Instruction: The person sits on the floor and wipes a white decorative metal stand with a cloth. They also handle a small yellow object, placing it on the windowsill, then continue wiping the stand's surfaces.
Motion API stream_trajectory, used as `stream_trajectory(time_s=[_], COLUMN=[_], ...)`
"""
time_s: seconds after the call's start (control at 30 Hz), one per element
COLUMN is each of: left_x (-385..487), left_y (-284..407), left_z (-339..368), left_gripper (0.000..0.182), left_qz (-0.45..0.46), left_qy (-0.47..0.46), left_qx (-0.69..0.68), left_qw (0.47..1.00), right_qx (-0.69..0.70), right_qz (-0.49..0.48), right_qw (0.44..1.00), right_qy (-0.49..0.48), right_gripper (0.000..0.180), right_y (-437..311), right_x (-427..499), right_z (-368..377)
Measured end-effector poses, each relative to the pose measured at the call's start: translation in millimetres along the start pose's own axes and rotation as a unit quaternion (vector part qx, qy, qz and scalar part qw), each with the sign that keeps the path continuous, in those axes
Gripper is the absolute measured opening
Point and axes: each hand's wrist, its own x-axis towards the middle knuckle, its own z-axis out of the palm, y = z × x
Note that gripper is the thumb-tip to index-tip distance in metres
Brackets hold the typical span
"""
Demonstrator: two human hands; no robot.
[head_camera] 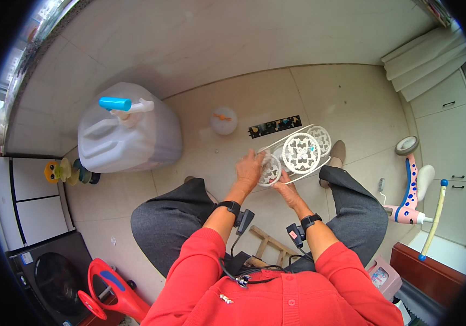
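Note:
A white tiered rack (301,153) with round openwork shelves lies on its side between the person's feet. My left hand (250,169) grips the rim and frame at its left end, on the disc with a floral pattern. Below that same disc, my right hand (288,189) holds its lower edge near a long white rod. Past the rack on the floor lies a dark patterned strip (274,126). A round, whitish lid-like object (223,121) with an orange piece on it sits farther left.
A large translucent plastic jug (129,134) with a blue-ended spout stands by the wall at left. A red ride-on toy (115,289) is at lower left, and a pink kick scooter (410,191) at right. A wooden stool frame (273,242) shows beneath the person.

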Motion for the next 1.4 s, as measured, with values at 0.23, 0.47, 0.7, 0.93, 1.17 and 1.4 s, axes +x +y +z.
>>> stream_trajectory(time_s=[0.23, 0.47, 0.7, 0.93, 1.17, 1.4], left_x=[-29, -29, -20, -12, 1, -27], left_y=[24, 3, 10, 8, 22, 30], left_z=[-2, 3, 3, -2, -4, -4], left_gripper=[0.041, 0.037, 0.044, 0.044, 0.039, 0.047], left_qz=[0.057, 0.173, 0.118, -0.03, -0.045, 0.031], left_qy=[-0.108, -0.027, -0.025, -0.054, -0.051, -0.149], left_qx=[-0.141, -0.016, -0.03, -0.09, -0.103, -0.141], left_qw=[0.982, 0.984, 0.992, 0.994, 0.992, 0.978], right_qx=[-0.019, -0.036, -0.018, -0.032, -0.04, -0.051], right_qz=[-0.001, -0.011, -0.023, -0.024, -0.014, -0.014], right_qw=[1.0, 0.999, 0.999, 0.998, 0.998, 0.998], right_qy=[0.017, 0.035, 0.031, 0.044, 0.055, 0.042], right_gripper=[0.072, 0.069, 0.068, 0.067, 0.074, 0.078], right_y=[7, -8, -16, -13, -1, 15], right_x=[6, -4, -1, 0, 7, 18], right_z=[-5, 5, 6, 6, -1, -13])
